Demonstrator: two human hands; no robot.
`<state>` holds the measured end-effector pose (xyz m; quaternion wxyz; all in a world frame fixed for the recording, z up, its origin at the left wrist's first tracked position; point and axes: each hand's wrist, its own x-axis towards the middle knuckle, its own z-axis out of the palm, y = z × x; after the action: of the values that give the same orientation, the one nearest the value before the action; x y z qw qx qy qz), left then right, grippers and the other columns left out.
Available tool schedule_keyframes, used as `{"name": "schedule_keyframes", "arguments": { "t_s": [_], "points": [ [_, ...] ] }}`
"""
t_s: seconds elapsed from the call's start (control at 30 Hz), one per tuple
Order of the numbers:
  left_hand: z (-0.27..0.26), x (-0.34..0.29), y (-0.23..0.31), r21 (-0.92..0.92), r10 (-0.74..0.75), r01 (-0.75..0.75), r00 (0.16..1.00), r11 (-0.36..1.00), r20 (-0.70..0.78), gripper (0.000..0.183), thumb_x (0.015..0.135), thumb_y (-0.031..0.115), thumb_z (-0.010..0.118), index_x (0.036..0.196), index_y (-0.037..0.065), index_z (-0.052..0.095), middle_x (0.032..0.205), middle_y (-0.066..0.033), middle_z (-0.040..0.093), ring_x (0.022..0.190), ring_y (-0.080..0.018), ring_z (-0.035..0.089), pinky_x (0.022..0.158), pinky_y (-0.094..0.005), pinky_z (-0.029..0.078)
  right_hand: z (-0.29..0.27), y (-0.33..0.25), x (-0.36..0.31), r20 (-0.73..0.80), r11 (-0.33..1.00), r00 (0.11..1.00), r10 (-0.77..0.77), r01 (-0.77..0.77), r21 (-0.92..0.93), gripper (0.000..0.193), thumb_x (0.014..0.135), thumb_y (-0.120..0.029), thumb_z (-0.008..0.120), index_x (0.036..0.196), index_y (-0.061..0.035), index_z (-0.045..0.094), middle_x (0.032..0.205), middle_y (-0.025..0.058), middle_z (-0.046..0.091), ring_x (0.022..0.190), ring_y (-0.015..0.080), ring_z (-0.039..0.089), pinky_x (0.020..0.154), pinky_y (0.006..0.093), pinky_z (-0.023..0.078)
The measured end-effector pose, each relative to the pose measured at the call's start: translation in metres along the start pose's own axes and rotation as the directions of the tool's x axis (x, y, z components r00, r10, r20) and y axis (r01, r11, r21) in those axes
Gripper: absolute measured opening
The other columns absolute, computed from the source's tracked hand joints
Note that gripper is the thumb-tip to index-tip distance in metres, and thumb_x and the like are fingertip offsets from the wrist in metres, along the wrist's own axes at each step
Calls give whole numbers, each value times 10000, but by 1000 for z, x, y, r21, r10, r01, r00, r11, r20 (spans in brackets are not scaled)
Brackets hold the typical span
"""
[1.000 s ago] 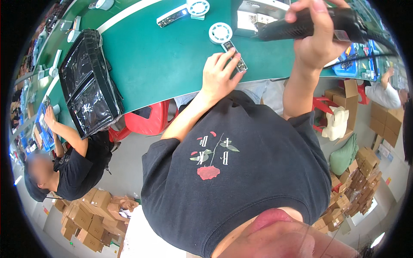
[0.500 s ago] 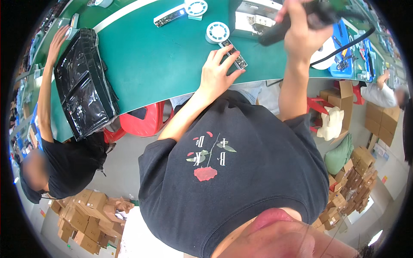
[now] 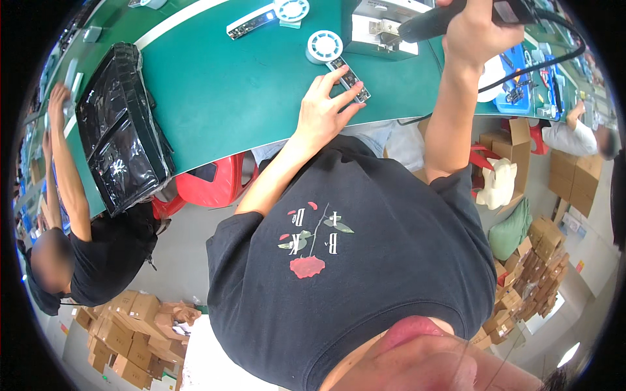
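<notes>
On the green tabletop lies a small handheld fan (image 3: 324, 46) with a round white head and an open handle showing its circuit board. My left hand (image 3: 321, 109) rests on that handle, fingertips on the board and thumb by its lower end, holding it down. My right hand (image 3: 475, 36) is wrapped round a black corded electric screwdriver (image 3: 430, 23). The screwdriver's front end points left at a pale metal box (image 3: 365, 40) with a metal fitting on its face; its tip is hard to make out. Another fan (image 3: 291, 9) lies farther back, a light glowing on its board.
A black plastic-wrapped bag (image 3: 124, 130) lies at the table's left, beside a co-worker (image 3: 107, 260). Blue trays (image 3: 512, 94) with small parts and a white round thing stand at right, behind the tool's cord (image 3: 541, 65). Red stools (image 3: 208, 186) are under the table's edge.
My right hand has moved right and up, the screwdriver's front end now by the metal box. My left hand stays on the fan. The co-worker's arms have shifted.
</notes>
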<state>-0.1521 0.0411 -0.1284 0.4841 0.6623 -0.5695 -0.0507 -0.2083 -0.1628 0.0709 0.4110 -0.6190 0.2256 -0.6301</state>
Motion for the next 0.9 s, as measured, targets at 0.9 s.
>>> {"name": "schedule_keyframes", "arguments": {
  "t_s": [0.9],
  "points": [
    [2,-2,1,42,2,-1,1000,999,-17,468,734,170,934,1188,170,823,1378,-94,652,1017,-260,674,863,-393,599,-30,-36,-107,219,958,974,63,-120,259,325,911,76,738,1145,-14,531,802,150,715,598,186,681,582,327,601]
  ]
}}
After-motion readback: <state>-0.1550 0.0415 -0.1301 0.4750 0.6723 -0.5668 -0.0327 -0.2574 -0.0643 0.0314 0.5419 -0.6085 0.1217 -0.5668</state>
